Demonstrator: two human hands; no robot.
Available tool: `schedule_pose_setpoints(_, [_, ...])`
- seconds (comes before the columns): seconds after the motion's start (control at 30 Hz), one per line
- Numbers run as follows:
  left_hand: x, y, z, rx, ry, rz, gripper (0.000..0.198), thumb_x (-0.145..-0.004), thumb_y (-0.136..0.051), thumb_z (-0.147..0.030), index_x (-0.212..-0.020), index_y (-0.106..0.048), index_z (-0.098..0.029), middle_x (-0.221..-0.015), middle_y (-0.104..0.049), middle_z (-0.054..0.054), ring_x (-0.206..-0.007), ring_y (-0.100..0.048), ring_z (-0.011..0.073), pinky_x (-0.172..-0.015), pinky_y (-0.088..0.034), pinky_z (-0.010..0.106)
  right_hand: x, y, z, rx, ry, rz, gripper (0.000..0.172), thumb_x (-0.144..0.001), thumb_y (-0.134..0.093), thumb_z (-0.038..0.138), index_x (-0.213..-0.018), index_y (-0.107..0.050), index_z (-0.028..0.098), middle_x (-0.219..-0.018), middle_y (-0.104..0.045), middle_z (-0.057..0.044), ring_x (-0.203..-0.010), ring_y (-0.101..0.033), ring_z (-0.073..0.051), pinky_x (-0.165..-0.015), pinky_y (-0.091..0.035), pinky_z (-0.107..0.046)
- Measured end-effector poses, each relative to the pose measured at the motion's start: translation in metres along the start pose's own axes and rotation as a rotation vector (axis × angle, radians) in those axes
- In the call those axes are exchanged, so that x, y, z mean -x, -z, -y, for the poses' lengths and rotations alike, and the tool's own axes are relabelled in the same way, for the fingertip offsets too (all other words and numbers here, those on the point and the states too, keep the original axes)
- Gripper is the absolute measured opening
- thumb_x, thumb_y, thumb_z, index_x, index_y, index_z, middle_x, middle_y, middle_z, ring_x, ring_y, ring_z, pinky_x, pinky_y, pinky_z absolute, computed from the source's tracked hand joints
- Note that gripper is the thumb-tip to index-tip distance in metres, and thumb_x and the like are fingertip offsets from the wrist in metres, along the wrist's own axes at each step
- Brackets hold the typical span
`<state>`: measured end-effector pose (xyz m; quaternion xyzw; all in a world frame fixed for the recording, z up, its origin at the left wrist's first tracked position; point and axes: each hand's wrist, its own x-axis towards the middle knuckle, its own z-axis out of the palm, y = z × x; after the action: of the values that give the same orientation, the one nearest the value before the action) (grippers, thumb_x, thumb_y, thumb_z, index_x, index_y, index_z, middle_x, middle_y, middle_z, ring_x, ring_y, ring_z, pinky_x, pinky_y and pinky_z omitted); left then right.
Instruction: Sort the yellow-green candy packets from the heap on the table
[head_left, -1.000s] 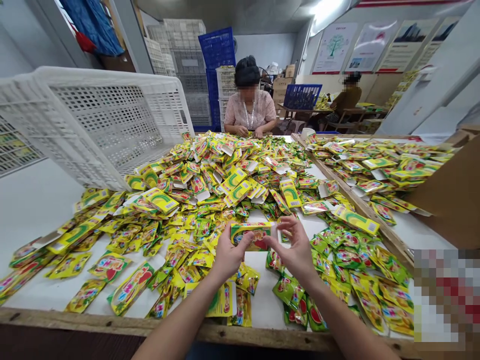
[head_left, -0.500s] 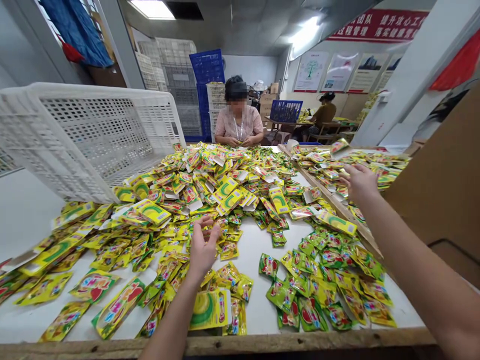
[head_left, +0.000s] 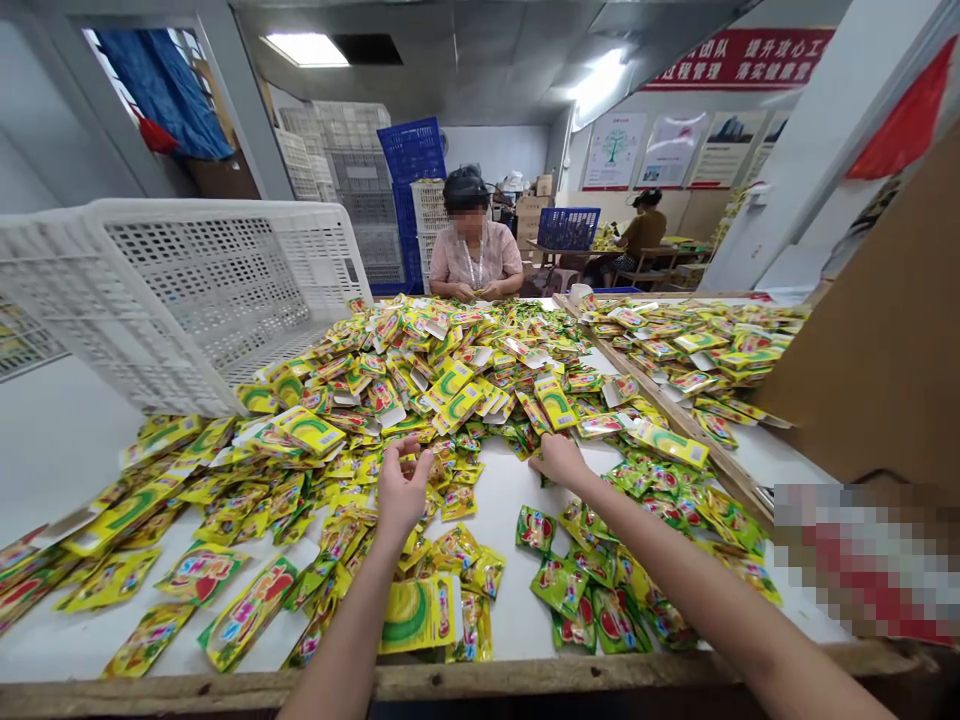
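Observation:
My left hand (head_left: pixel 403 488) hovers over the small yellow packets (head_left: pixel 456 500), fingers apart and slightly curled, holding nothing. At the near edge of the big heap, my right hand (head_left: pixel 561 462) has its fingers closed over a small green packet (head_left: pixel 543 482), mostly hidden beneath the hand. Flat yellow printed boxes (head_left: pixel 457 405), some with open white ends, make up most of the heap ahead. Below my right forearm lies a spread of green watermelon-print packets (head_left: pixel 574 590). One yellow box (head_left: pixel 420 615) rests near the front edge, right of my left forearm.
A white perforated crate (head_left: pixel 217 290) lies tipped on the left with boxes at its mouth. A wooden strip (head_left: pixel 675 410) divides the table; more boxes (head_left: pixel 720 350) lie beyond it. Brown cardboard (head_left: pixel 877 350) stands at right. A person (head_left: pixel 476 250) sits opposite, hands at the heap.
My right hand has come back from over the right-hand box pile to the packets at the middle. The box near it in the air is gone from there. My left hand has barely moved.

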<state>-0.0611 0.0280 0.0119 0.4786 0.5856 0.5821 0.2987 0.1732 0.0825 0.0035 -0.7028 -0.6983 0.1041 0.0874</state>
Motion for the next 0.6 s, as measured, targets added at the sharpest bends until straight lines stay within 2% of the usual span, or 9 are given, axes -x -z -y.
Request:
schedule_pose_setpoints(0.07, [-0.002, 0.001, 0.002, 0.006, -0.011, 0.021, 0.040, -0.067, -0.059, -0.048, -0.092, -0.054, -0.017, -0.084, -0.057, 0.003, -0.058, -0.052, 0.0114, -0.053, -0.044, 0.025, 0.003, -0.001, 0.001, 0.033, 0.022, 0.034, 0.015, -0.075, -0.054, 0.007, -0.087, -0.063, 0.005, -0.095, -0.065, -0.026, -0.095, -0.062, -0.034, -0.078, -0.042, -0.037])
schedule_pose_setpoints(0.17, [-0.004, 0.005, 0.004, -0.032, -0.057, 0.010, 0.035, -0.070, -0.056, -0.046, -0.091, -0.055, -0.018, -0.080, -0.058, 0.002, -0.056, -0.052, 0.0114, -0.052, -0.043, 0.025, 0.012, -0.005, 0.001, 0.037, 0.055, 0.054, 0.021, -0.072, -0.047, -0.004, -0.080, -0.064, 0.005, -0.090, -0.067, -0.025, -0.092, -0.063, -0.033, -0.079, -0.040, -0.038])
schedule_pose_setpoints(0.27, [-0.001, 0.006, 0.002, -0.121, -0.136, -0.044, 0.028, -0.075, -0.053, -0.041, -0.092, -0.055, -0.018, -0.079, -0.059, 0.002, -0.061, -0.055, 0.0131, -0.058, -0.046, 0.026, 0.016, -0.005, -0.005, -0.015, 0.067, 0.019, 0.021, -0.070, -0.048, -0.003, -0.080, -0.064, 0.006, -0.089, -0.067, -0.025, -0.096, -0.061, -0.034, -0.088, -0.035, -0.041])
schedule_pose_setpoints(0.3, [0.003, 0.002, 0.001, -0.153, -0.167, -0.023, 0.026, -0.077, -0.052, -0.039, -0.091, -0.055, -0.017, -0.078, -0.059, 0.003, -0.062, -0.056, 0.0137, -0.060, -0.046, 0.027, 0.015, -0.003, -0.008, -0.050, 0.061, -0.002, 0.020, -0.069, -0.049, -0.001, -0.081, -0.064, 0.007, -0.091, -0.067, -0.024, -0.098, -0.060, -0.034, -0.090, -0.034, -0.042])
schedule_pose_setpoints(0.37, [0.014, -0.009, -0.002, -0.221, -0.239, 0.171, 0.020, -0.079, -0.050, -0.034, -0.089, -0.056, -0.017, -0.077, -0.061, 0.003, -0.066, -0.058, 0.0150, -0.064, -0.048, 0.029, 0.010, 0.004, -0.016, -0.152, 0.034, -0.041, 0.017, -0.069, -0.051, 0.006, -0.080, -0.064, 0.009, -0.092, -0.067, -0.021, -0.099, -0.059, -0.033, -0.090, -0.035, -0.041])
schedule_pose_setpoints(0.43, [0.030, -0.027, -0.004, -0.308, -0.338, 0.511, 0.018, -0.079, -0.052, -0.028, -0.093, -0.058, -0.018, -0.086, -0.064, 0.005, -0.076, -0.061, 0.0171, -0.073, -0.049, 0.032, 0.004, 0.013, -0.023, -0.299, -0.003, -0.066, 0.016, -0.070, -0.048, 0.012, -0.076, -0.063, 0.012, -0.087, -0.069, -0.015, -0.095, -0.060, -0.029, -0.084, -0.040, -0.037])
schedule_pose_setpoints(0.5, [0.044, -0.047, -0.004, -0.425, -0.444, 0.806, 0.028, -0.076, -0.056, -0.024, -0.104, -0.057, -0.020, -0.106, -0.063, 0.008, -0.095, -0.060, 0.0206, -0.086, -0.047, 0.036, 0.001, 0.020, -0.027, -0.478, -0.044, -0.073, 0.018, -0.071, -0.044, 0.017, -0.073, -0.061, 0.015, -0.078, -0.069, -0.009, -0.086, -0.063, -0.024, -0.076, -0.045, -0.032])
schedule_pose_setpoints(0.53, [0.050, -0.056, -0.003, -0.492, -0.484, 0.897, 0.036, -0.075, -0.058, -0.023, -0.111, -0.055, -0.020, -0.117, -0.059, 0.009, -0.104, -0.057, 0.0225, -0.091, -0.044, 0.038, 0.001, 0.023, -0.028, -0.575, -0.064, -0.072, 0.018, -0.072, -0.041, 0.018, -0.072, -0.060, 0.015, -0.075, -0.068, -0.007, -0.081, -0.063, -0.022, -0.072, -0.048, -0.031])
schedule_pose_setpoints(0.6, [0.057, -0.072, -0.001, -0.607, -0.521, 0.978, 0.045, -0.074, -0.060, -0.022, -0.118, -0.052, -0.020, -0.126, -0.054, 0.011, -0.114, -0.051, 0.0256, -0.097, -0.040, 0.041, 0.004, 0.027, -0.027, -0.769, -0.099, -0.064, 0.018, -0.073, -0.039, 0.021, -0.071, -0.056, 0.016, -0.070, -0.066, -0.006, -0.073, -0.064, -0.020, -0.065, -0.051, -0.031])
